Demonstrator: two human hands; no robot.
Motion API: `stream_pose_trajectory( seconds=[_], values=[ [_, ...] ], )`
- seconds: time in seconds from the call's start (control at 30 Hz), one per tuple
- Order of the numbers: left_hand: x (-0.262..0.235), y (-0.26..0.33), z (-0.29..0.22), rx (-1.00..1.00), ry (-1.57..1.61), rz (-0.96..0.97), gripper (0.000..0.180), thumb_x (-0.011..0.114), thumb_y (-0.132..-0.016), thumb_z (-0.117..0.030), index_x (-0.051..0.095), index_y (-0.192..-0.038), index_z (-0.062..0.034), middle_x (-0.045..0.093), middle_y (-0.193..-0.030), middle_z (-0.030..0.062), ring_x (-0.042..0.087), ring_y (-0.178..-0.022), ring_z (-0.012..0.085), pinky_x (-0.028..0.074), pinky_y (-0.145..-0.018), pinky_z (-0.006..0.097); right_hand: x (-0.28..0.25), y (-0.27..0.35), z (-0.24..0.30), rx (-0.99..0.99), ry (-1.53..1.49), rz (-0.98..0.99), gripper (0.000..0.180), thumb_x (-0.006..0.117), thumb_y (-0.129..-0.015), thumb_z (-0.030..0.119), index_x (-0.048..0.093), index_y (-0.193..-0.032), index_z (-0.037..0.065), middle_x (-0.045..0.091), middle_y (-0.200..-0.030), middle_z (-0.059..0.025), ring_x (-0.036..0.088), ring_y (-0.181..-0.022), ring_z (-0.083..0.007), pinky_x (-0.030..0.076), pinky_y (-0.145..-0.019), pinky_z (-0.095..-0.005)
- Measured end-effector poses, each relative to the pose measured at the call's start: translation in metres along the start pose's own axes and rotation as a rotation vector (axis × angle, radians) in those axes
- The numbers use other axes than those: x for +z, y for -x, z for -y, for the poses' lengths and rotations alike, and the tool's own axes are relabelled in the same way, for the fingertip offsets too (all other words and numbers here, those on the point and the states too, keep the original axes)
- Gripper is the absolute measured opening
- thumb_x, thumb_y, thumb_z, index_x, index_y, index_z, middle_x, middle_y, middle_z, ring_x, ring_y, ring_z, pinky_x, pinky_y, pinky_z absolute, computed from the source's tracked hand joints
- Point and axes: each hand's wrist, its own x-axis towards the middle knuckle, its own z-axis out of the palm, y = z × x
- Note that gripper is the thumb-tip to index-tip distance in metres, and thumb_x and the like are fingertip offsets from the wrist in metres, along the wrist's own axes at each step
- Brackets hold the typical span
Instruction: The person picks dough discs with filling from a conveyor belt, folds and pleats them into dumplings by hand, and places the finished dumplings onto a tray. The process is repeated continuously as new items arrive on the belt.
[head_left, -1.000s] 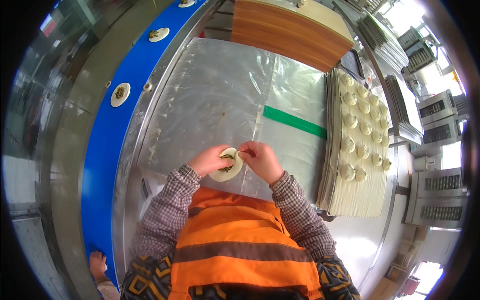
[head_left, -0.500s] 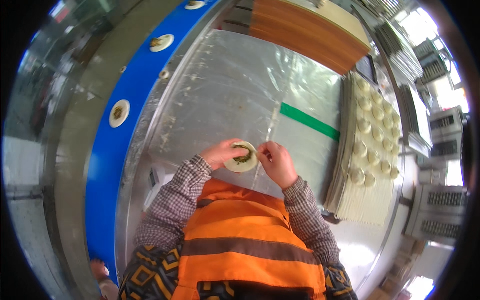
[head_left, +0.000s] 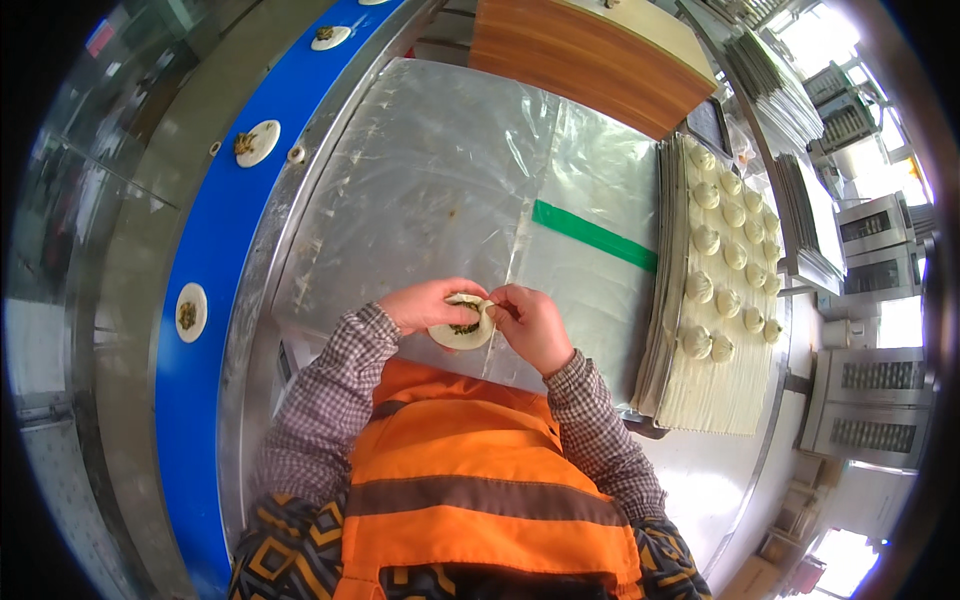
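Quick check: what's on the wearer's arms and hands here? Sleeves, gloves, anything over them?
Both arms wear long sleeves in a fine dark-and-light check, ending at the wrists with plain cuffs. The left hand and right hand are bare: no gloves, and no rings or watch that I can make out. An orange vest with a grey-brown band covers the torso; patterned orange-and-black fabric shows at its lower corners.

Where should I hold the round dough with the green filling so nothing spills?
Cup the dough round from underneath, as the left hand does, so its filled middle faces up. It looks thin and floppy, so it probably needs a palm under it. Pinch only the bare rim from the right side, where the right hand's fingers meet it.
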Motion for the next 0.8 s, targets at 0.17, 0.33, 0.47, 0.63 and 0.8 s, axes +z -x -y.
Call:
stream_pose_trajectory(
  seconds=[0.17,0.33,0.47,0.63,0.8],
  values=[
    [0.002,0.005,0.007,-0.008,0.087,-0.107,0.037,0.058,-0.092,-0.022,0.053,-0.124,-0.0043,0.064,-0.102,0.006,0.065,-0.088,0.0157,0.057,-0.058,0.029,0.0,0.001,-0.002,0.096,-0.04,-0.06,0.01,0.064,-0.085,0.004,0.062,-0.094,-0.001,0.06,-0.072,-0.0061,0.055,-0.061,-0.0125,0.046,-0.056,-0.0258],
    [0.003,0.001,-0.001,0.001,-0.289,-0.079,0.035,0.056,-0.09,-0.02,0.055,-0.122,-0.0061,0.065,-0.1,0.0063,0.066,-0.081,0.0146,0.056,-0.054,0.028,0.002,0.0,0.002,0.022,0.009,-0.006,0.012,0.065,-0.082,0.001,0.062,-0.094,0.0,0.061,-0.074,-0.0109,0.058,-0.063,-0.0173,0.047,-0.057,-0.0254],
    [0.004,-0.001,-0.008,-0.111,-0.403,-0.042,0.034,0.056,-0.089,-0.021,0.057,-0.12,-0.0079,0.066,-0.097,0.0082,0.066,-0.073,0.016,0.056,-0.054,0.029,0.004,0.003,0.007,-0.029,0.029,-0.068,0.012,0.065,-0.08,0.003,0.062,-0.091,-0.001,0.063,-0.075,-0.0148,0.061,-0.066,-0.0256,0.048,-0.059,-0.0319],
    [0.004,0.004,0.001,-0.006,-0.269,-0.053,0.035,0.057,-0.091,-0.024,0.056,-0.122,-0.0081,0.065,-0.101,0.0078,0.067,-0.081,0.0177,0.057,-0.057,0.03,0.006,0.005,0.007,0.016,0.044,-0.006,0.011,0.064,-0.08,0.003,0.062,-0.09,-0.001,0.063,-0.074,-0.0141,0.061,-0.064,-0.0249,0.047,-0.057,-0.0313],
    [0.0,0.01,0.013,0.002,0.057,-0.108,0.034,0.058,-0.093,-0.026,0.056,-0.121,-0.0079,0.064,-0.104,0.008,0.066,-0.084,0.017,0.057,-0.058,0.028,0.01,0.006,0.006,0.217,-0.089,-0.036,0.011,0.065,-0.08,0.003,0.062,-0.09,-0.001,0.062,-0.069,-0.0125,0.06,-0.059,-0.022,0.047,-0.055,-0.0303]
  ],
)
